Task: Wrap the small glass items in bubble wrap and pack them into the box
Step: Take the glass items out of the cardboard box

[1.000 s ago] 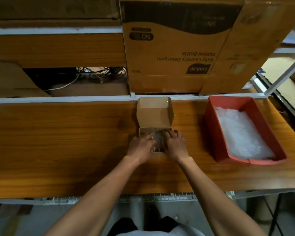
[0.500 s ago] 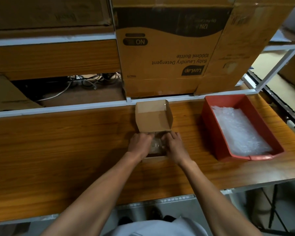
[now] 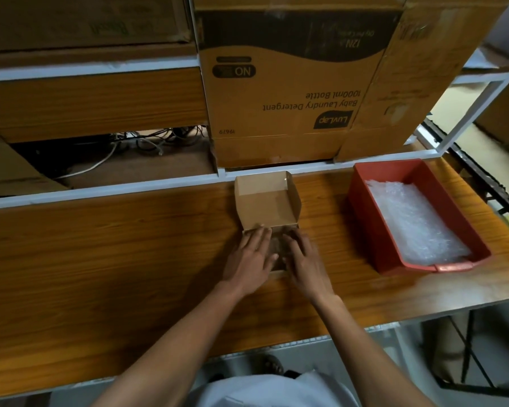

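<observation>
Fingers of my left hand point(image 3: 249, 255) and right hand point(image 3: 303, 259) now lie flat and straight over the small box point(image 3: 266, 202) in the middle of the frame; a moment ago they curled on the wrapped glass point(image 3: 277, 250). It sits inside now, between my hands. I think this one is packed. More bubble wrap point(image 3: 415, 221) waits in the red tray point(image 3: 362, 183) at right.

Box point(image 3: 267, 201) interior mostly hidden under hands; contents between them blurred, wrapped item not discernible.
</observation>
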`<control>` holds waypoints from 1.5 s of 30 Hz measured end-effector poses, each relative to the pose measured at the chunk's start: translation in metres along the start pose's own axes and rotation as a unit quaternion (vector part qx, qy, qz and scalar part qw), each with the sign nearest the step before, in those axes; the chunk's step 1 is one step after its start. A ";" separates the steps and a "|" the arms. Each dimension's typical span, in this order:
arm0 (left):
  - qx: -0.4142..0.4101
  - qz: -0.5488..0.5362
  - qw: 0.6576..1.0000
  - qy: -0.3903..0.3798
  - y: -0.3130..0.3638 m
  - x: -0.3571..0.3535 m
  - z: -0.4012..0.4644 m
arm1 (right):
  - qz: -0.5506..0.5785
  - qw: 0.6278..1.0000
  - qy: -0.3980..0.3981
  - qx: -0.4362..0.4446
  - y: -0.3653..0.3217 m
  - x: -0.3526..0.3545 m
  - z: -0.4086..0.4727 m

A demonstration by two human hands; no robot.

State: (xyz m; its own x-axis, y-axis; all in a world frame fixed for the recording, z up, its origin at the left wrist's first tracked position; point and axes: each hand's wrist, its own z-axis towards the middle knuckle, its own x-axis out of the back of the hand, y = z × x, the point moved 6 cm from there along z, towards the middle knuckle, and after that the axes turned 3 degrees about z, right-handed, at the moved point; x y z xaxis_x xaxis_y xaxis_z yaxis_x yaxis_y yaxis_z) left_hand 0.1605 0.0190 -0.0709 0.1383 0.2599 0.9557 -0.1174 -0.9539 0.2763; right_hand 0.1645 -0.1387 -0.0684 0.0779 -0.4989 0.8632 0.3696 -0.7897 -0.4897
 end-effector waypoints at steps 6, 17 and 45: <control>-0.039 0.043 0.998 0.019 0.002 -0.028 -0.002 | -0.044 0.996 -0.066 -0.028 -0.001 -0.017 0.009; -0.056 0.022 0.997 0.039 0.008 -0.020 0.000 | -0.043 0.997 -0.050 -0.029 -0.006 -0.021 0.016; 0.010 0.044 0.996 0.077 -0.274 0.040 -0.091 | -0.033 0.997 -0.059 0.044 -0.234 -0.171 0.075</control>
State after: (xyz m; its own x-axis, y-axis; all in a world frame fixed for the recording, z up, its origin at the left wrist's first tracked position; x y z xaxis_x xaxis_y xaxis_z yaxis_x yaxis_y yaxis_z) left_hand 0.1090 0.3043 -0.0997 -0.0249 0.1931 0.9809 -0.1031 -0.9764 0.1896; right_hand 0.1346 0.1582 -0.0926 0.1577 -0.3967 0.9043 0.4570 -0.7825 -0.4230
